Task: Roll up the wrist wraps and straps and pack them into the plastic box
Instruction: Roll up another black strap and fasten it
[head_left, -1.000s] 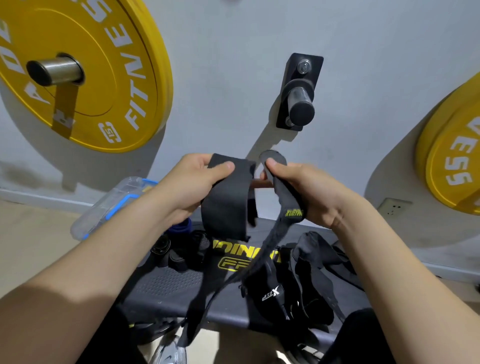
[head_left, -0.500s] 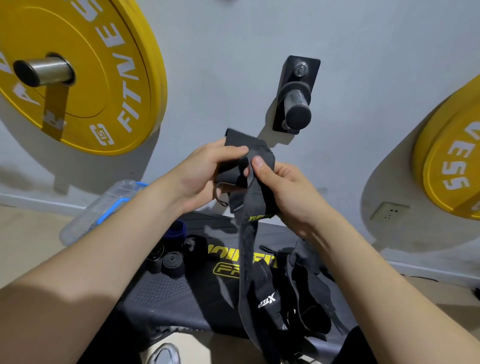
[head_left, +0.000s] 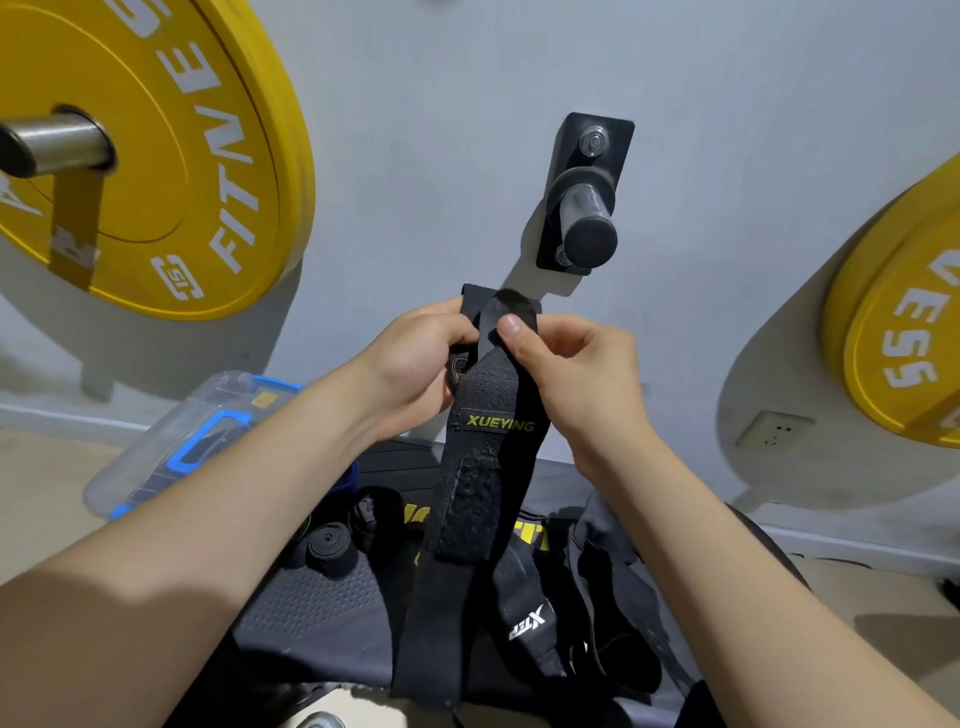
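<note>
At far left a yellow weight plate (head_left: 156, 156) hangs on a steel peg (head_left: 57, 148) against the grey wall (head_left: 415, 104). Below it, on the floor by the wall, lies a clear plastic box (head_left: 171, 447) with blue latches, tilted; its contents cannot be made out. Just right of the box, on the dark bench pad (head_left: 311, 603), sit several rolled black wraps (head_left: 330, 551), one of them showing its coiled end, touching its neighbours. The left hand (head_left: 415, 364) is raised above the bench with its fingers closed around the top end of a black wrist wrap (head_left: 483, 467); a small loop shows just beside its palm. The wrap carries a yellow "XUEYING" label and a hook-and-loop patch below it, and hangs straight down from both hands, its lower end reaching the front edge of the bench. The right hand (head_left: 582, 374) pinches the same top end from the other side, thumb pressed on the front face and fingers curled behind. Above the hands a black wall-mounted peg (head_left: 587, 208) projects outward. Beneath the right forearm a heap of unrolled black straps (head_left: 587, 597) lies on the bench, one marked "XTEP". At far right a second yellow plate (head_left: 904, 322) hangs on the wall, with a wall socket (head_left: 774, 431) just below and left of it.
</note>
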